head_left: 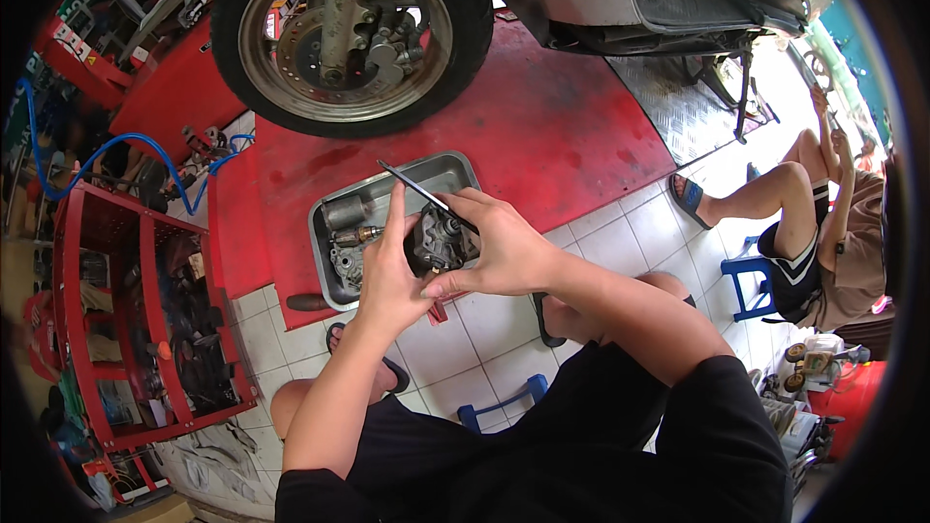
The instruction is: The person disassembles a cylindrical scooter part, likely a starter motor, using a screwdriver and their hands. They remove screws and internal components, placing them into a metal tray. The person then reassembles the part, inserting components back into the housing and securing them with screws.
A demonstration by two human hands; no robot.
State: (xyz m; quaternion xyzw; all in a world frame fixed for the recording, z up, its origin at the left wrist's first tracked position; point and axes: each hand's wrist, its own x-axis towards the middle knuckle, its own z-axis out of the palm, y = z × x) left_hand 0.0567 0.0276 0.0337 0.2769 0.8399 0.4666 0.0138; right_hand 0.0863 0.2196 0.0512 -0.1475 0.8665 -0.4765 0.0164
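Both hands grip a dark grey metal mechanical part (443, 240), held above the near right side of a metal tray. My left hand (386, 276) is closed on its left side, index finger pointing up. From the right, my right hand (504, 250) wraps round the same part and also pinches a slim metal tool (415, 185), its shaft slanting up to the left. The exact kind of tool is not plain. In the tray (453, 172) lie a grey metal cylinder (346, 210), a small motor armature (356, 235) and a cast metal piece (346, 264).
The tray stands on a red platform (542, 126) below a scooter's front wheel (349, 39). A dark handle (308, 302) lies at the platform edge. Left is a red tool cart (145, 310) and a blue hose (126, 138). Another person (823, 223) sits at right on a blue stool (741, 281).
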